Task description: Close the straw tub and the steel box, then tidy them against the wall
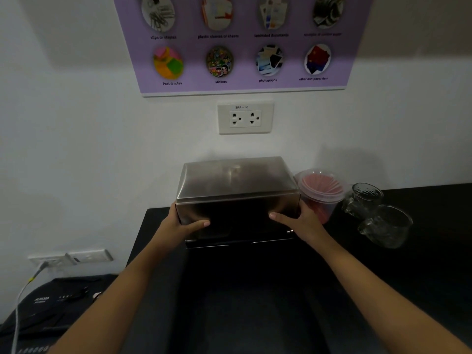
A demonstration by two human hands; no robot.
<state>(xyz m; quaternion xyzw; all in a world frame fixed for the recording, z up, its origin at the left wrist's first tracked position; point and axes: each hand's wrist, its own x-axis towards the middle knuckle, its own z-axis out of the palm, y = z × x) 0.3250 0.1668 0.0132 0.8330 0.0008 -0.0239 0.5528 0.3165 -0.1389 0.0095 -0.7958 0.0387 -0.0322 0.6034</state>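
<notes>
I see the steel box (237,198), lid down, long axis along the wall; my left hand (178,226) and right hand (298,221) clamp its ends, fingers together, beside the straw tub (321,192).

We lose the lower side of the straw tub (322,200) behind the right hand (297,222), the fingers of both hands beyond the steel box (237,198) sides, the poster (242,44) top cut by the frame, its upper labels blurred, the black device (48,310) cropped at left.
</notes>
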